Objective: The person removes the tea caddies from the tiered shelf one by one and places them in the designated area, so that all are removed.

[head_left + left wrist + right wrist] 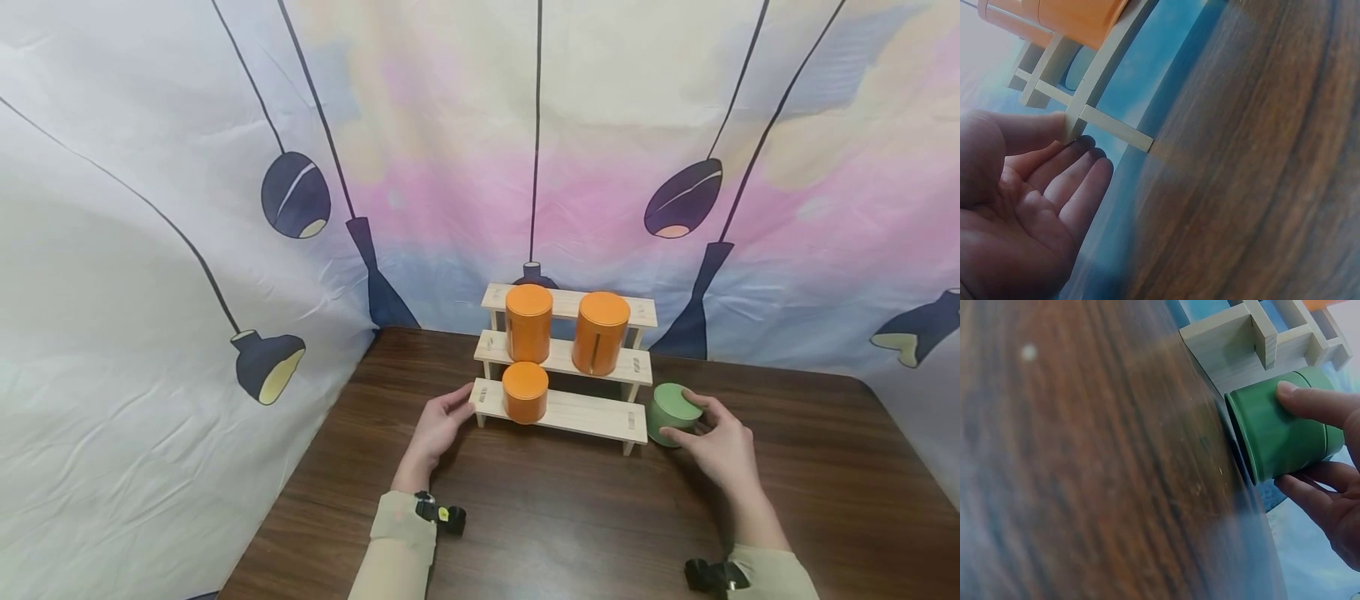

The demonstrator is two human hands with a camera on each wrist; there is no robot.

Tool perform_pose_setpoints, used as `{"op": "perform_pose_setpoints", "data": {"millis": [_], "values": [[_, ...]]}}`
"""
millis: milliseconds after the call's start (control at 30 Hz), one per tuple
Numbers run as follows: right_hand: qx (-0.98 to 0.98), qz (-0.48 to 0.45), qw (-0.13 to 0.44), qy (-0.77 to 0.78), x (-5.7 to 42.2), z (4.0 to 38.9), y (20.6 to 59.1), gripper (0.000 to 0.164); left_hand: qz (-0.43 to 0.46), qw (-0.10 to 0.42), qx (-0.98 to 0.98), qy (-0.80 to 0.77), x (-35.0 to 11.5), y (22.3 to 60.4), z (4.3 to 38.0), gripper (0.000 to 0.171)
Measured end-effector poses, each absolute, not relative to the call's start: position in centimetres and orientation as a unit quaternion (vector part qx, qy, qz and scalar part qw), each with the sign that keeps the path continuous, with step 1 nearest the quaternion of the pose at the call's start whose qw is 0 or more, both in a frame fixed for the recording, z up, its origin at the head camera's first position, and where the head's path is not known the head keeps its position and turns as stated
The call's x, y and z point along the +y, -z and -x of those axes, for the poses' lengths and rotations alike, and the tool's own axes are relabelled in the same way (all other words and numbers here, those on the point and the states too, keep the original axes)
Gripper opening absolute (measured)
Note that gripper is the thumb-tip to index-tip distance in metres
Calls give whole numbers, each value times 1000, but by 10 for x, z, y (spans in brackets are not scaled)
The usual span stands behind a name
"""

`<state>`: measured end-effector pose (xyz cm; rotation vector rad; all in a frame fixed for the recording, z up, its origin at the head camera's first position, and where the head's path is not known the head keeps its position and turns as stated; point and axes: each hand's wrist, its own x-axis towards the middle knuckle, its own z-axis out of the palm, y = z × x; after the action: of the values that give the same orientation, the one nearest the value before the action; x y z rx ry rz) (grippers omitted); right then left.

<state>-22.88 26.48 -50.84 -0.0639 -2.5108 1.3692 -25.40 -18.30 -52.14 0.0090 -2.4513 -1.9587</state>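
Note:
A three-tier wooden display stand [592, 414] holds a short orange canister [525, 398] on its lowest tier. Two taller orange canisters, a left one [528, 333] and a right one [600, 342], stand higher up, on the middle tier. My left hand [437, 427] pinches the left end of the lowest tier between thumb [1035, 131] and fingers; some fingertips are in shadow. At the stand's right side, my right hand [722, 446] grips a green canister [1285, 428] with thumb and fingers around its side. The canister is upright, at or just above the tabletop; I cannot tell which.
The dark wood-grain table [540, 525] extends in front of the stand and to both sides. Behind and to the left hangs a cloth backdrop [450, 167] printed with lamps, close behind the table's back edge.

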Motion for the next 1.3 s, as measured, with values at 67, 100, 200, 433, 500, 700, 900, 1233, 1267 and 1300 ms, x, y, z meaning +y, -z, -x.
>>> {"op": "perform_pose_setpoints", "data": {"millis": [67,100,200,433,500,700,900,1233,1267,1300], "values": [[-870,22,136,-473,264,229,509,81,-2,1,-782,623,-183,521,253,44],[-871,21,134,-473,264,229,509,81,-1,2,-783,622,-183,520,253,44],[-872,18,130,-472,263,228,508,81,-3,-1,-786,619,-183,519,252,44],[-880,5,116,-461,263,225,508,81,-4,-3,-786,618,-184,521,253,44],[-880,3,110,-462,264,224,508,82,-3,-3,-786,618,-184,522,254,44],[-884,1,98,-456,265,224,508,83,0,2,-787,617,-185,523,255,44],[-889,7,84,-451,266,226,508,83,2,2,-786,619,-185,522,256,43],[-893,1,81,-443,268,226,508,83,-3,0,-787,617,-184,521,255,43],[-893,1,81,-442,268,226,509,83,-3,-1,-787,617,-184,521,255,44],[-893,1,83,-442,268,226,508,84,-2,0,-787,618,-184,521,255,44]]}}
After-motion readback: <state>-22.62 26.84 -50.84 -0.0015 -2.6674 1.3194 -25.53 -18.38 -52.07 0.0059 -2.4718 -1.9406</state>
